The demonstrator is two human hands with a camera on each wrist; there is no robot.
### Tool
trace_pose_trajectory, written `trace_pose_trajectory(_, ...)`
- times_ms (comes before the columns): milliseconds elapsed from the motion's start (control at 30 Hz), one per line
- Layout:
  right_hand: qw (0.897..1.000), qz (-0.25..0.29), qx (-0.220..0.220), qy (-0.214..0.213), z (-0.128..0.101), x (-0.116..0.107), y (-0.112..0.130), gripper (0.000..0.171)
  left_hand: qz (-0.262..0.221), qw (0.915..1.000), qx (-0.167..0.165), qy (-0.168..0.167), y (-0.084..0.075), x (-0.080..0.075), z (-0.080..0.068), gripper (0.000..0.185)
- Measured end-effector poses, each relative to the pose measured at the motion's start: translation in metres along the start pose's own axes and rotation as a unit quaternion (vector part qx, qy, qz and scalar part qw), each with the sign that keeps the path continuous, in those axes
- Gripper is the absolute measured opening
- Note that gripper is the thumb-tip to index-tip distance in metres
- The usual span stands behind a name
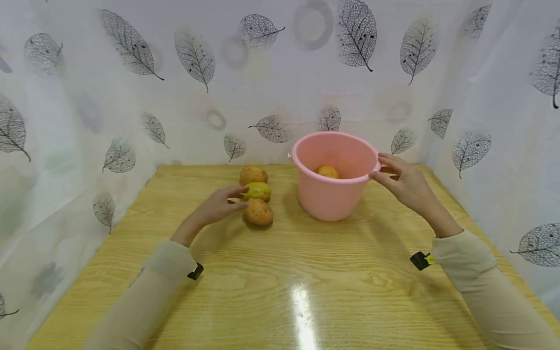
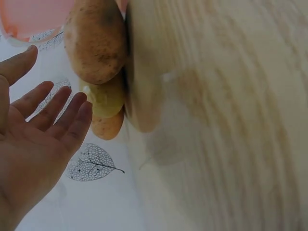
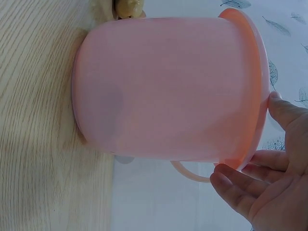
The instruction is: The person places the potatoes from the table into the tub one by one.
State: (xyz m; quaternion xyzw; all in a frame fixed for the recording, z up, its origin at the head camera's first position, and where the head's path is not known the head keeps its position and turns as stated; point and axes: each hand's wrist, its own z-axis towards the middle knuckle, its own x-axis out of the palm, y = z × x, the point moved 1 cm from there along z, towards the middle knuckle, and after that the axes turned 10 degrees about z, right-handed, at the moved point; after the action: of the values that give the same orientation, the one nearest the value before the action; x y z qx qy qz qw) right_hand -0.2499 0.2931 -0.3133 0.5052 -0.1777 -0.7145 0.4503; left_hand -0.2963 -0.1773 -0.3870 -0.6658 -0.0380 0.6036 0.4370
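Observation:
On the left of the wooden table, my left hand reaches toward a row of produce, its fingers spread and holding nothing. Nearest me in that row is a brown speckled potato. Behind it lies a smooth, glossy yellow oval, overlapped by my fingertips in the head view. Another potato sits farthest back. My right hand holds the right rim of an upright pink bucket, thumb on the near side and fingers farther round. Inside the bucket, a rounded orange-brown thing shows partly above the front rim.
A pale curtain printed with grey leaves hangs behind the table and along both sides. The bucket's handle hangs against its outer wall. Light glares off the wooden table near its front.

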Motion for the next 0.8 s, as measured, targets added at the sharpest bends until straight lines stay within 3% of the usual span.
trace_pose_trajectory(300,1.000,-0.006,0.004,-0.002,0.000,0.000,-0.001,0.051,0.008,0.9999,0.000,0.012,0.003,0.013,-0.002,0.055)
trace_pose_trajectory(800,1.000,-0.006,0.012,0.001,-0.001,0.000,0.002,0.052,0.045,0.9989,0.001,0.013,0.005,0.019,-0.003,0.056)
